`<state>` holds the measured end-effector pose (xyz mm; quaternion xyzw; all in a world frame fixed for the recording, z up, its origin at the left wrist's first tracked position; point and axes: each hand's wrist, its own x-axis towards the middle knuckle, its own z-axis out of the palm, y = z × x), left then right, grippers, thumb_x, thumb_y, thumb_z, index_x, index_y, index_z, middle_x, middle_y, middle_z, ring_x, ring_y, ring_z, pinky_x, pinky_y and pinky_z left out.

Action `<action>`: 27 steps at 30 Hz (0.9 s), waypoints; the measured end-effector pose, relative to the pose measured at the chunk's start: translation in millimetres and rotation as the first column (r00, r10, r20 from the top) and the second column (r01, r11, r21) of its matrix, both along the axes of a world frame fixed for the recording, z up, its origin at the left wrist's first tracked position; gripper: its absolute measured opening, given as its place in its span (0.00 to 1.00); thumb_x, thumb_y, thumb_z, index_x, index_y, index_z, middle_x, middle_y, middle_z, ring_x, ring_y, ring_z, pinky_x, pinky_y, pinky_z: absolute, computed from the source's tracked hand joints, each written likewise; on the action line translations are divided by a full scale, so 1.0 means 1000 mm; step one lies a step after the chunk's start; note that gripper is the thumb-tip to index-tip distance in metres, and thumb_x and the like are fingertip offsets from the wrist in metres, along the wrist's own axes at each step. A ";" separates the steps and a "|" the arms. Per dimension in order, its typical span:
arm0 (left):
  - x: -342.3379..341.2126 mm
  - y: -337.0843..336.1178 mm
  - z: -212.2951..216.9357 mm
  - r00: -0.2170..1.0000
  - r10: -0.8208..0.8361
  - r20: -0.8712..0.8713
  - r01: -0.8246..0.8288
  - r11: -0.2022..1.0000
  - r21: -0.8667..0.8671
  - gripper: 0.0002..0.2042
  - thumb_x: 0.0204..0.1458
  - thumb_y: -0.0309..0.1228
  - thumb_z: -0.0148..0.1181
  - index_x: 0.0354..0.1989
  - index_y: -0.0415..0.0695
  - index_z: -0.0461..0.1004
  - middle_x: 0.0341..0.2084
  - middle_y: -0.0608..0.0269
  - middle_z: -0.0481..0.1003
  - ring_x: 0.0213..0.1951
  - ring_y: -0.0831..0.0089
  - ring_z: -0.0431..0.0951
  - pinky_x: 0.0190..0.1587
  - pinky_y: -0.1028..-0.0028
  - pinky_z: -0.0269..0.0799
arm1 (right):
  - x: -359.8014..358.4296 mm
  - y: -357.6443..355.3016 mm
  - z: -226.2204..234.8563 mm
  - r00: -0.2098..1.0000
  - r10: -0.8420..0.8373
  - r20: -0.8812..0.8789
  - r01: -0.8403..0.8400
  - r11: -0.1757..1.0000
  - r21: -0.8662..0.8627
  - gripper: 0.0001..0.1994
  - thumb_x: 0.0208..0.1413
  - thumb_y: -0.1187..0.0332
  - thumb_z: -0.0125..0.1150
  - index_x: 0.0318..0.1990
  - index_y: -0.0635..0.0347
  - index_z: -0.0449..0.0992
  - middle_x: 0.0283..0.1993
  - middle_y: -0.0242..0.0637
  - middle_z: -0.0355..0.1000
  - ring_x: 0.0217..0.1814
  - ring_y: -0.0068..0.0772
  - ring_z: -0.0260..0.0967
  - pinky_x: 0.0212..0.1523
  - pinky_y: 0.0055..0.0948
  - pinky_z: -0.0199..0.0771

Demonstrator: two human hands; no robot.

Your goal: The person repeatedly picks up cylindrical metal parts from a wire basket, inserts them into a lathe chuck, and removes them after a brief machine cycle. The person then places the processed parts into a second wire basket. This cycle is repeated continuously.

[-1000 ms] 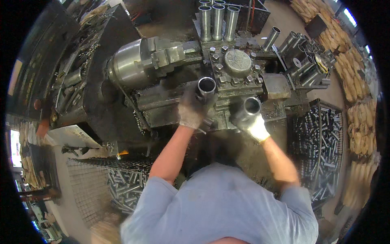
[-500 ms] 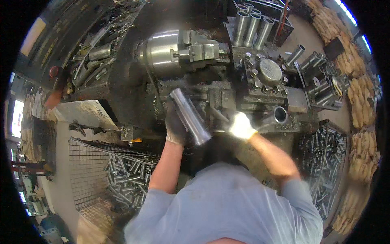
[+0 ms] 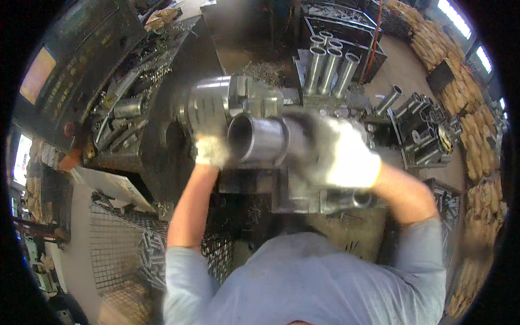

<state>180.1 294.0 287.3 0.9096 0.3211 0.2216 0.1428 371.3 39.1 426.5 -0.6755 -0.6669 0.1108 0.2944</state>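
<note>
My right hand [image 3: 341,151], in a whitish glove with dark fingers, is closed around one end of a shiny metal tube [image 3: 265,138]. The tube lies roughly level, its open end facing left and a raised ring around its middle. My left hand [image 3: 211,143], also gloved, is smeared by motion; its fingers look stretched out over the front of the lathe chuck [image 3: 211,86], just left of the tube's mouth. Whether they touch the chuck cannot be seen. Behind my right hand the lathe's tool post is mostly covered.
Several metal tubes [image 3: 326,70] stand upright behind the lathe, with more in a rack [image 3: 428,132] at right. Wire baskets [image 3: 116,238] of small metal pieces flank me. Another tube [image 3: 362,199] lies near my right forearm. A tilted plate [image 3: 116,187] juts out at left.
The tube has moved from my left hand into my right and been raised toward the chuck. My left hand has gone up and left to the chuck. The view has shifted.
</note>
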 end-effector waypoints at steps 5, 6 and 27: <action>0.047 0.044 0.041 0.973 0.098 -0.211 0.003 0.900 0.435 0.51 0.31 0.44 0.79 0.68 0.39 0.64 0.67 0.47 0.67 0.70 0.49 0.65 0.73 0.53 0.59 | 0.129 0.092 -0.002 0.600 -0.024 0.800 0.155 0.984 -0.087 0.24 0.51 0.63 0.70 0.55 0.61 0.74 0.44 0.49 0.79 0.43 0.55 0.81 0.42 0.50 0.81; 0.051 0.039 0.050 0.951 0.107 -0.291 0.013 0.923 0.384 0.49 0.32 0.44 0.78 0.67 0.39 0.64 0.66 0.47 0.68 0.69 0.48 0.66 0.72 0.53 0.59 | 0.147 0.104 -0.020 0.559 -0.020 0.829 0.118 0.991 -0.056 0.20 0.50 0.65 0.71 0.49 0.60 0.76 0.39 0.47 0.81 0.41 0.53 0.82 0.41 0.50 0.81; -0.239 -0.133 -0.189 -0.132 0.948 0.289 0.531 0.313 -0.787 0.23 0.68 0.53 0.39 0.29 0.53 0.75 0.21 0.72 0.72 0.27 0.68 0.71 0.35 0.62 0.70 | 0.183 0.196 -0.126 0.989 0.109 -0.103 -0.149 0.654 -0.741 0.33 0.51 0.55 0.73 0.64 0.55 0.72 0.46 0.43 0.83 0.43 0.35 0.82 0.43 0.40 0.81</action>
